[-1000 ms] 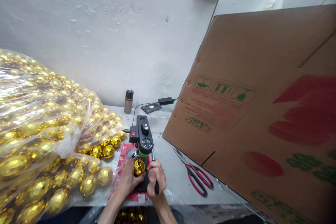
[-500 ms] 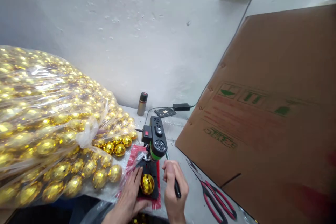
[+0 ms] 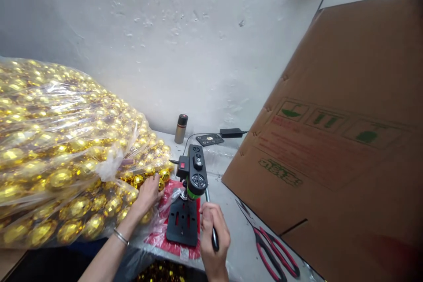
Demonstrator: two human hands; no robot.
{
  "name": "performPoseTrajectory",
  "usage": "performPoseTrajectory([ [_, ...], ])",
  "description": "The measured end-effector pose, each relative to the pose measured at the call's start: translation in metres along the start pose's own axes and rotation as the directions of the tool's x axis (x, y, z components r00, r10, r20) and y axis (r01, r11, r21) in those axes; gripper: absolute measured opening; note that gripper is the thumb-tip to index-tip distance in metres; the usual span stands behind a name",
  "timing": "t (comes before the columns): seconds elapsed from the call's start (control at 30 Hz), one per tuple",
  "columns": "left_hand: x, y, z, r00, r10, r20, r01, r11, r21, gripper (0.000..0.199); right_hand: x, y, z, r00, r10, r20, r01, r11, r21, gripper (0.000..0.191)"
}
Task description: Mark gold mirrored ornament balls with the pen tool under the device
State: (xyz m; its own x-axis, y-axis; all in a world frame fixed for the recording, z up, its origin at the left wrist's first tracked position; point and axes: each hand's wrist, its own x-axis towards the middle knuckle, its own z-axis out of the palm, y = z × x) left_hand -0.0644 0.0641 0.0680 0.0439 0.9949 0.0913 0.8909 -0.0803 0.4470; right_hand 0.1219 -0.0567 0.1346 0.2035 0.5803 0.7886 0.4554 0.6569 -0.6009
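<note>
The left hand (image 3: 149,194) reaches out with its forearm slanting away from the near edge, a silver-coloured metal bangle (image 3: 121,236) on the wrist; its back faces up and its fingers bend over the shiny gold faceted balls (image 3: 164,174) beside the clear plastic bag (image 3: 49,101) full of them, and whether they have closed on one cannot be told. The right hand (image 3: 220,227) is wrapped round the black grip (image 3: 215,242) of a slim metal lever, thumb lying along it, forearm rising from the near edge. The lever runs from the small black drill press (image 3: 197,165) towards the person, its grip end nearest. The press stands on a red plastic sheet (image 3: 158,239), its oblong head lengthwise from the wall towards the person, green-ringed end foremost, above a black slotted rectangular base plate (image 3: 182,222) stretching the same way.
</note>
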Motion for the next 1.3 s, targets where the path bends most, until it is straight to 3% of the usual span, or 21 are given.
performPoseTrajectory([
  [0.1,-0.021,0.01,0.011,1.0,-0.019,0.01,0.021,0.954,-0.3,0.046,0.012,-0.009,-0.002,0.999,0.051,0.007,-0.051,0.999,-0.018,0.028],
  [0.13,-0.029,0.013,0.017,0.999,-0.033,0.016,0.036,0.883,-0.468,0.051,0.017,-0.012,-0.003,0.998,0.067,0.007,-0.066,0.997,-0.029,0.029],
  [0.2,-0.043,0.018,0.033,0.996,-0.07,0.061,0.092,0.645,-0.758,0.062,0.026,-0.017,-0.004,0.996,0.089,0.011,-0.089,0.995,-0.049,0.032],
  [0.27,-0.054,0.019,0.05,0.986,-0.11,0.125,0.162,0.461,-0.872,0.07,0.034,-0.021,-0.004,0.995,0.095,0.019,-0.093,0.994,-0.065,0.034],
  [0.33,-0.061,0.019,0.063,0.972,-0.177,0.152,0.214,0.417,-0.884,0.073,0.037,-0.022,-0.004,0.996,0.09,0.02,-0.089,0.993,-0.073,0.034],
  [0.47,-0.068,0.02,0.074,0.978,-0.201,0.051,0.156,0.551,-0.819,0.07,0.035,-0.021,-0.004,0.995,0.093,0.019,-0.092,0.993,-0.072,0.034],
  [0.7,-0.075,0.028,0.082,0.991,0.025,-0.134,-0.109,0.733,-0.671,0.046,0.027,-0.018,-0.003,0.995,0.1,0.023,-0.099,0.994,-0.047,0.032],
  [0.87,-0.077,0.023,0.093,0.971,0.091,-0.22,-0.202,0.804,-0.559,0.047,0.024,-0.019,-0.004,0.995,0.098,0.024,-0.097,0.995,-0.021,0.031],
  [1.0,-0.078,0.027,0.094,0.965,0.155,-0.211,-0.245,0.824,-0.511,0.048,0.021,-0.017,-0.005,0.996,0.078,0.034,-0.078,0.997,-0.021,0.028],
  [1.3,-0.071,0.029,0.09,0.977,0.208,-0.053,-0.208,0.851,-0.483,0.053,0.006,-0.002,-0.008,0.995,-0.073,0.07,0.078,0.994,-0.071,0.023],
])
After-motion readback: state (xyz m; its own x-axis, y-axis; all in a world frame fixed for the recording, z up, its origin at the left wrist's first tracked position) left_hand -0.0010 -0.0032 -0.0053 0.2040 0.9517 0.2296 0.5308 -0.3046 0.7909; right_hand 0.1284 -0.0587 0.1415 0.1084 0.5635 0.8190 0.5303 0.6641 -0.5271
